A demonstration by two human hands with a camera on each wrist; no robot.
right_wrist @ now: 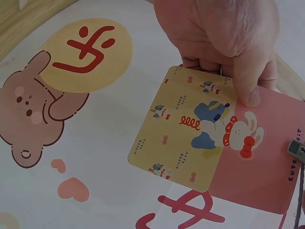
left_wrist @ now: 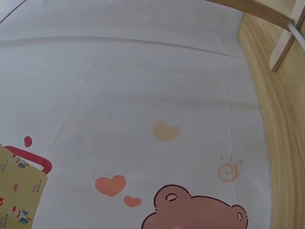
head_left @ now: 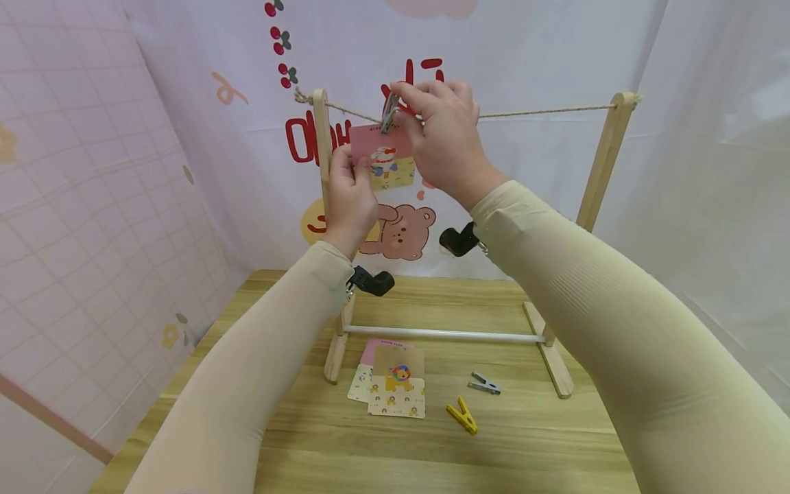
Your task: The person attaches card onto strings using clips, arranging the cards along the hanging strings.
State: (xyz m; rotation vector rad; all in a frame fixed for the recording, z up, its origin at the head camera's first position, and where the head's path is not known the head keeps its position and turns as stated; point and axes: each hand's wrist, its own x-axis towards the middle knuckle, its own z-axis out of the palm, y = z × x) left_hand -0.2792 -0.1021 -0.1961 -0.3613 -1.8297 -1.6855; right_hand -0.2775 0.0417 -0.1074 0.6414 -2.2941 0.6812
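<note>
My left hand (head_left: 352, 195) pinches the left edge of a pink and yellow card (head_left: 370, 140) with a rabbit picture, held up at the rope (head_left: 546, 111). In the right wrist view the left thumb (right_wrist: 248, 93) lies on the card's face. My right hand (head_left: 447, 130) pinches a grey clothespin (head_left: 389, 113) between thumb and fingers, its tip over the card's top edge. That clothespin tip (right_wrist: 296, 150) also shows at the right of the right wrist view. Only a card corner (left_wrist: 21, 188) appears in the left wrist view; neither hand is visible there.
The rope hangs between two wooden posts (head_left: 601, 161), with a white crossbar (head_left: 444, 334) low between them. On the wooden table (head_left: 296, 439) lie overlapping cards, a lion card (head_left: 398, 387) on top, plus a grey clothespin (head_left: 485, 384) and a yellow clothespin (head_left: 462, 416).
</note>
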